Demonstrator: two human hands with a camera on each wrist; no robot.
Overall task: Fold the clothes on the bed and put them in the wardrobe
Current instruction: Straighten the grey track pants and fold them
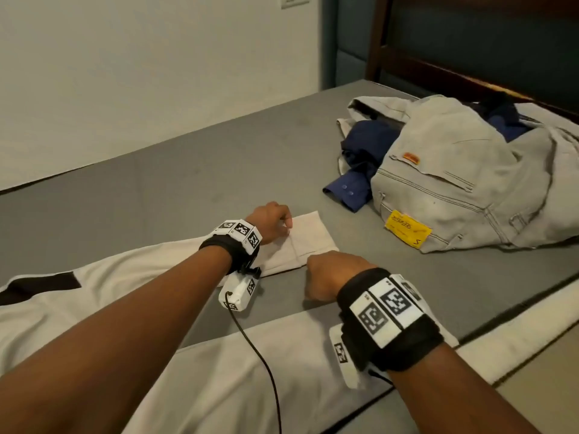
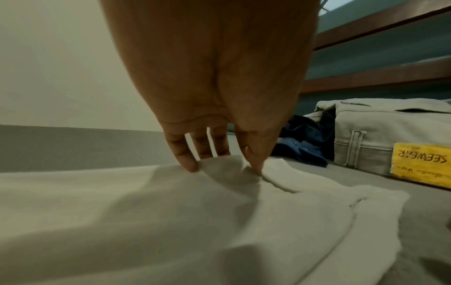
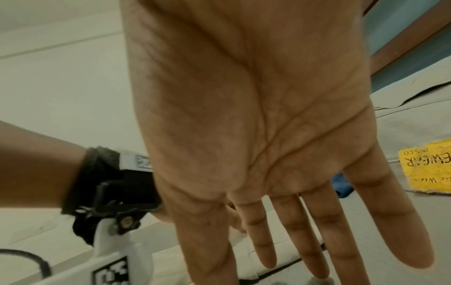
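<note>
White trousers [image 1: 300, 242] lie spread across the grey bed [image 1: 188, 183], legs pointing toward the far right. My left hand [image 1: 272, 220] sits on the hem end of the far leg. In the left wrist view its fingertips [image 2: 187, 165] and thumb pinch a small ridge of the white trousers [image 2: 171, 212]. My right hand [image 1: 332, 274] is at the near corner of that same hem. The right wrist view shows its fingers [image 3: 290, 231] straight and spread, pointing down at the cloth. Whether they touch it is hidden.
A pile of pale grey jeans [image 1: 454, 173] with a yellow label [image 1: 407, 228] lies at the far right, over a dark blue shirt [image 1: 357, 170]. The dark wooden headboard [image 1: 438, 73] stands behind it. The mattress edge [image 1: 501, 339] runs close on my right.
</note>
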